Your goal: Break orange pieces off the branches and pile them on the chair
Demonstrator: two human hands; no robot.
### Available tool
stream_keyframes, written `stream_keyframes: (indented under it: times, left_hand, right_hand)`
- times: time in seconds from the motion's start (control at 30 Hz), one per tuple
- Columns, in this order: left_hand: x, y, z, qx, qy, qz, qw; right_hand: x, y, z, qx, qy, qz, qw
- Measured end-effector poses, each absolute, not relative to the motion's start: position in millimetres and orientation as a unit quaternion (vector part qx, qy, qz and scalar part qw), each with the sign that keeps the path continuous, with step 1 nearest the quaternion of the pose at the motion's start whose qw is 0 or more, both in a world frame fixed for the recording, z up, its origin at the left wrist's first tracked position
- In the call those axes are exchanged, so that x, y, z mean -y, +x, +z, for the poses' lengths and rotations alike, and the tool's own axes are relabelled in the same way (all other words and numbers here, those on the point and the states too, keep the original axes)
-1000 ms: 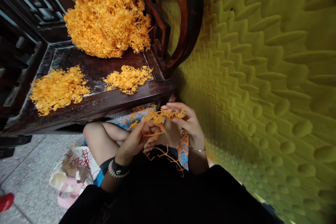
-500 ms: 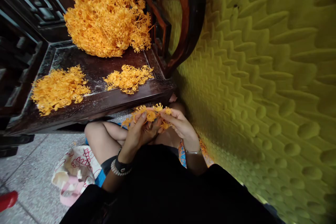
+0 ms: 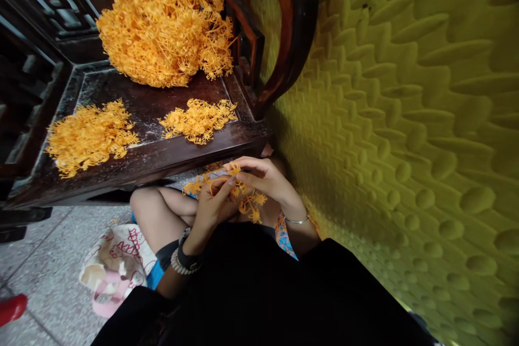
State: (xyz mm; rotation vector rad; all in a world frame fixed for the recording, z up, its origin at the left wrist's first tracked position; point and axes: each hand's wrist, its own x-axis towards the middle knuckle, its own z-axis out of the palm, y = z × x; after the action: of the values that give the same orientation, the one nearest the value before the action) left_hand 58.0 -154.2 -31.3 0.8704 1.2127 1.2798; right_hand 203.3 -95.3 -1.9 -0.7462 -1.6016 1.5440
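Right hand pinches the orange sprig from above, left hand pinches its left side; its branches hang downward

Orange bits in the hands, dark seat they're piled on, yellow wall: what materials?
Orange sprig, pinched between left hand and right hand: likely moulded plastic, matte; thin uniform branches, one flat colour.
Dark seat: wood, glossy dark lacquer, worn; whitish scuffs, carved frame.
Yellow wall: matte moulded relief panel; foam or plastic, cannot tell.
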Motion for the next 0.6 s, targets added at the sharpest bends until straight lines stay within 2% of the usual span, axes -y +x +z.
stream_keyframes:
  times: [0.1,0.37,0.6]
  left_hand:
    - [156.0,57.4,-31.6,-0.511,0.377,0.527,0.565]
    - [158.6,53.3,-26.8,-0.464,0.381,0.518,0.609]
    - [156.9,58.5,-19.8,-0.448,0.373,0.524,0.621]
  right_hand:
    - [92.4,195.2,-2.5,0.615,-0.329,0.599,0.393]
    - [106.7,184.0,-7.3,0.496,-0.374,0.579,0.528]
    - [115.5,166.9,-7.6,0.383,-0.414,0.562,0.605]
